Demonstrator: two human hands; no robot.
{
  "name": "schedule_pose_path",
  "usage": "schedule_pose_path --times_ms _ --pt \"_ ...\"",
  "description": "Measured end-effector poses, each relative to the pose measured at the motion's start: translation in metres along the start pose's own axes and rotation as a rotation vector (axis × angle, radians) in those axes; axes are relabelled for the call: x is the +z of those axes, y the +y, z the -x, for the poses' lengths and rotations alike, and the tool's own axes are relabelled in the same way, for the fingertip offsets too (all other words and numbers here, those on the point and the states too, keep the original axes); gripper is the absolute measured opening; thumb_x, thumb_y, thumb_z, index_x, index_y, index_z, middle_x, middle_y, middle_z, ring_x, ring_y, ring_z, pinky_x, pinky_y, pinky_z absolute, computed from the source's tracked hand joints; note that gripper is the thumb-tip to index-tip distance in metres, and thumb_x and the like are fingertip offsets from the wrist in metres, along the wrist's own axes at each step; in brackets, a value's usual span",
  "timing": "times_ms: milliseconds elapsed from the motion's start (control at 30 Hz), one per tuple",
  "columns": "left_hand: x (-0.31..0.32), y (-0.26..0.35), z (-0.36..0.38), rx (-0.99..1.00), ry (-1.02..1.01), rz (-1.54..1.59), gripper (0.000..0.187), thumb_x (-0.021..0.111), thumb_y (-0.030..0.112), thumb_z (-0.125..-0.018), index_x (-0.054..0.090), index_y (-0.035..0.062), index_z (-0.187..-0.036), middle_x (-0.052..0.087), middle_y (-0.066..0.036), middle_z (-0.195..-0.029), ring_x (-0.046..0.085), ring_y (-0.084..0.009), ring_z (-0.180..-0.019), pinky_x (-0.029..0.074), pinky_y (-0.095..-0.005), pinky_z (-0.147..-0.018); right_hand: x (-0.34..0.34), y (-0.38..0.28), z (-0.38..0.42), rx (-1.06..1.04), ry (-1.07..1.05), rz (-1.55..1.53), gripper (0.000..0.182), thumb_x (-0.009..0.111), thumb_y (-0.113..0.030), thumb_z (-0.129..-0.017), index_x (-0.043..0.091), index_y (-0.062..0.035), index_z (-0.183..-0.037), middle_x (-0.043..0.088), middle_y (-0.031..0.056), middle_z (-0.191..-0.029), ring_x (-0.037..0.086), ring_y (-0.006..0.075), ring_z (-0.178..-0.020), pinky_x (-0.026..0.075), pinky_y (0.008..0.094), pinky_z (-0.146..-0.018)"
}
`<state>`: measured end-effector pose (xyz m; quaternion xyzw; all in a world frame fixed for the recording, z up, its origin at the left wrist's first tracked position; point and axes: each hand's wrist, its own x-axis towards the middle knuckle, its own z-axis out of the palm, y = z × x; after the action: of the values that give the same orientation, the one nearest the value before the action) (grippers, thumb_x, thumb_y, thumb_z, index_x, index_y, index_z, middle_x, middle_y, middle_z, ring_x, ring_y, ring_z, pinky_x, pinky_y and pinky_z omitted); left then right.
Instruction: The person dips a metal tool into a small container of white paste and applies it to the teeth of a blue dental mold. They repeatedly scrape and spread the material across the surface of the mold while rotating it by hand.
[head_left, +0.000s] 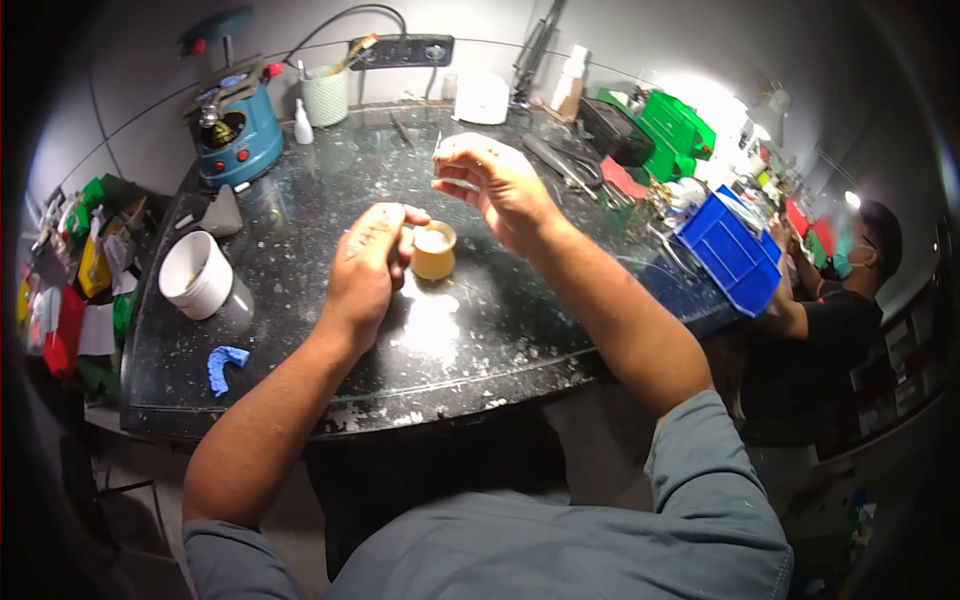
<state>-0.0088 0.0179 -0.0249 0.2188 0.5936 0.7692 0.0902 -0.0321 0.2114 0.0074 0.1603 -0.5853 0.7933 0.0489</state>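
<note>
My left hand (370, 252) is closed, thumb against the curled fingers, just left of a small yellowish cup (434, 258) with pale content. What it may hold is hidden. Above and to the right of the cup, my right hand (497, 185) is raised off the table with bent fingers. Thumb and forefinger come together near a thin upright sliver, too small to name. A blue horseshoe-shaped dental model (225, 366) lies by the table's front left, below a white tub (196, 275).
A teal machine (237, 135) stands at the back left beside a pale green brush holder (325, 97). Blue bin (728, 250), green bins (675, 135) and loose tools crowd the right side. A co-worker (840, 290) sits at far right. The dark table (480, 360) has a curved front edge.
</note>
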Motion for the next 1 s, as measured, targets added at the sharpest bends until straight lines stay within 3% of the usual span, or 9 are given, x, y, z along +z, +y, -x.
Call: schedule_pose_path --times_ms 67,100,267,367,433,467,667,733,1000 --pt "0.000 0.003 0.001 -0.038 0.000 0.034 0.027 0.045 0.027 -0.102 0.063 0.0079 -0.104 0.044 0.007 -0.073 0.035 -0.0015 -0.058 0.027 -0.0173 -0.050 0.013 0.007 -0.004 0.013 0.052 -0.010 0.016 0.066 -0.022 -0.092 0.065 -0.0071 -0.099 0.065 0.0039 -0.102 0.058 0.0166 -0.099 0.047 0.0361 -0.093" --pt "0.000 0.004 0.001 -0.053 -0.005 0.057 0.028 0.044 0.027 -0.102 0.064 0.0073 -0.107 0.043 0.008 -0.073 0.035 -0.0016 -0.058 0.027 -0.0172 -0.049 0.019 0.010 -0.003 0.000 0.063 0.023 0.012 0.064 -0.025 -0.091 0.069 -0.0142 -0.094 0.066 -0.0046 -0.093 0.058 0.0074 -0.090 0.041 0.0262 -0.084" --pt "0.000 0.003 -0.001 -0.048 0.053 0.098 0.028 0.046 0.027 -0.102 0.065 0.0081 -0.110 0.045 0.008 -0.075 0.037 -0.0012 -0.061 0.028 -0.0171 -0.052 0.024 0.018 0.005 -0.009 0.087 -0.042 0.012 0.065 -0.025 -0.091 0.069 -0.0134 -0.095 0.066 -0.0041 -0.094 0.057 0.0063 -0.089 0.041 0.0245 -0.083" --pt "-0.001 0.000 -0.001 0.028 0.067 -0.004 0.020 0.057 0.026 -0.099 0.065 0.0093 -0.108 0.049 0.008 -0.078 0.041 -0.0005 -0.064 0.032 -0.0168 -0.055 0.025 0.019 0.011 -0.059 0.125 -0.064 0.011 0.066 -0.021 -0.091 0.069 -0.0121 -0.095 0.067 -0.0035 -0.095 0.058 0.0057 -0.089 0.041 0.0227 -0.082" --pt "0.003 0.002 0.000 0.022 0.078 0.009 0.017 0.058 0.022 -0.098 0.065 0.0083 -0.105 0.052 0.007 -0.078 0.042 -0.0003 -0.064 0.033 -0.0162 -0.056 0.024 0.019 0.012 -0.070 0.129 -0.037 0.013 0.066 -0.019 -0.091 0.065 -0.0087 -0.098 0.065 0.0009 -0.101 0.058 0.0119 -0.097 0.042 0.0335 -0.092" --pt "0.004 0.002 0.001 0.016 0.091 0.019 0.014 0.060 0.019 -0.098 0.066 0.0073 -0.102 0.056 0.006 -0.079 0.043 -0.0001 -0.064 0.034 -0.0156 -0.056 0.024 0.019 0.013 -0.066 0.130 -0.036 0.013 0.066 -0.019 -0.091 0.065 -0.0087 -0.098 0.065 0.0009 -0.101 0.058 0.0119 -0.097 0.042 0.0335 -0.092" --pt "0.005 -0.004 0.002 0.059 0.071 -0.053 0.015 0.060 0.021 -0.098 0.066 0.0083 -0.104 0.058 0.007 -0.081 0.045 0.0006 -0.064 0.033 -0.0154 -0.053 0.030 0.021 0.016 -0.051 0.123 -0.027 0.014 0.068 -0.019 -0.089 0.066 -0.0088 -0.098 0.066 0.0010 -0.100 0.059 0.0106 -0.098 0.041 0.0313 -0.092" --pt "0.005 -0.004 0.002 0.059 0.075 -0.059 0.015 0.060 0.021 -0.098 0.066 0.0080 -0.104 0.058 0.007 -0.080 0.044 0.0007 -0.063 0.033 -0.0154 -0.054 0.033 0.020 0.017 -0.097 0.160 -0.017 0.010 0.066 -0.016 -0.090 0.068 -0.0073 -0.095 0.066 -0.0015 -0.094 0.056 0.0053 -0.086 0.042 0.0222 -0.081" --pt "0.006 -0.006 0.001 0.091 0.077 -0.067 0.016 0.060 0.019 -0.097 0.067 0.0068 -0.103 0.057 0.008 -0.079 0.039 0.0009 -0.062 0.031 -0.0157 -0.054 0.032 0.020 0.018 -0.101 0.204 -0.022 0.007 0.064 -0.013 -0.091 0.067 -0.0071 -0.094 0.065 -0.0013 -0.092 0.055 0.0054 -0.085 0.042 0.0218 -0.080"
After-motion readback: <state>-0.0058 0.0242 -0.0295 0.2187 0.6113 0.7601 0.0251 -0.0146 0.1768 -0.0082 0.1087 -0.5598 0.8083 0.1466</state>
